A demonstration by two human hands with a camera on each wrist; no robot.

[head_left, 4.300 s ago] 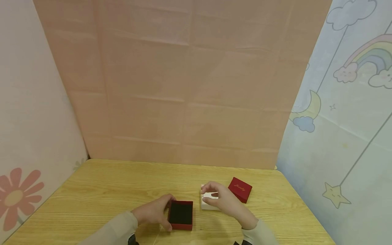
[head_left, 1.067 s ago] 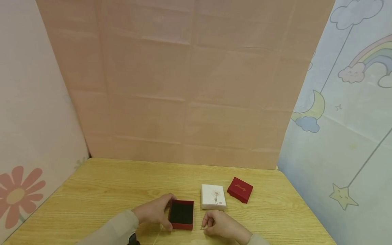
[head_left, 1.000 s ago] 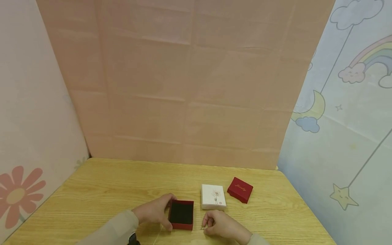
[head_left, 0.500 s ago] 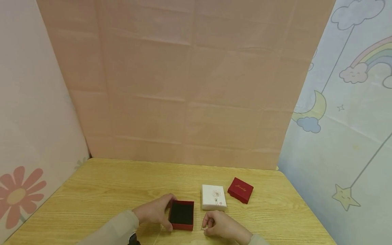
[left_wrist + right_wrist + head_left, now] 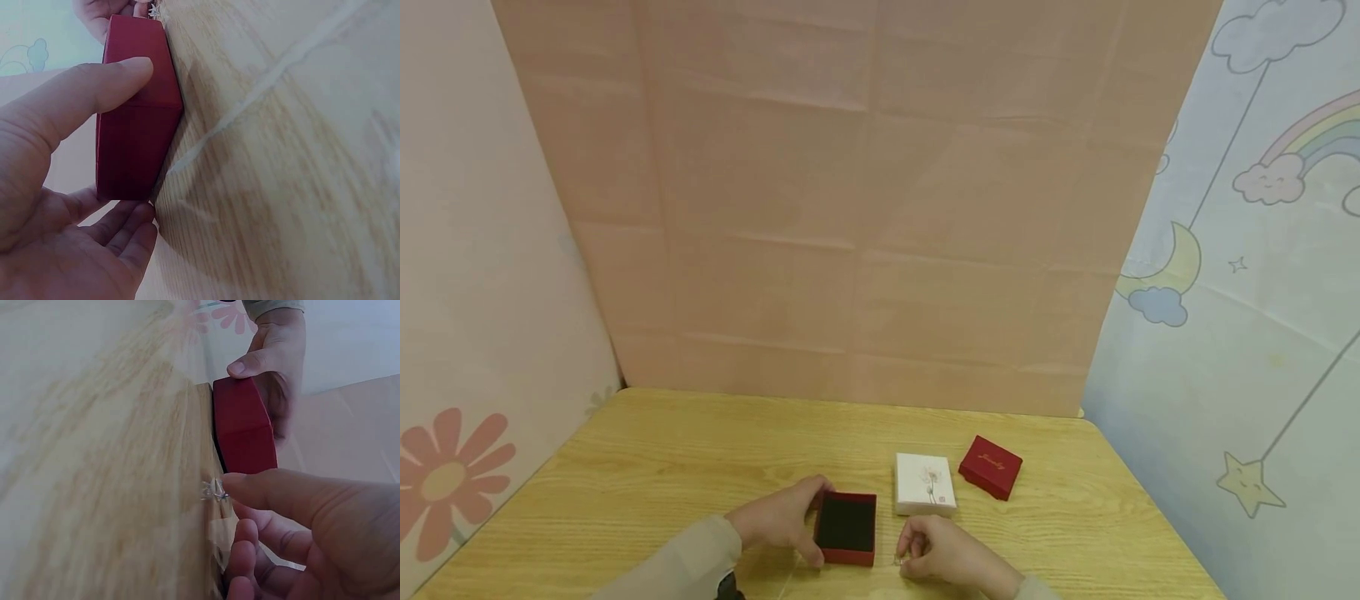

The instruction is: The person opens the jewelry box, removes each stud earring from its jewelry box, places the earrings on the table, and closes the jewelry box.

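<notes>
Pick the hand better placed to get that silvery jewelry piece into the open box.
Right, probably: the right hand appears to pinch the silvery jewelry piece beside the open red box, which the left hand holds.

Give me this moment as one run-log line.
left hand: grips open red box; right hand: pinches trinket outside it; white box: beyond right hand; red lid: right of white box

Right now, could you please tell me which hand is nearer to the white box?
Right. The right hand is just on the near side of the white box; the left hand is farther off to its left, gripping the open red box.
</notes>
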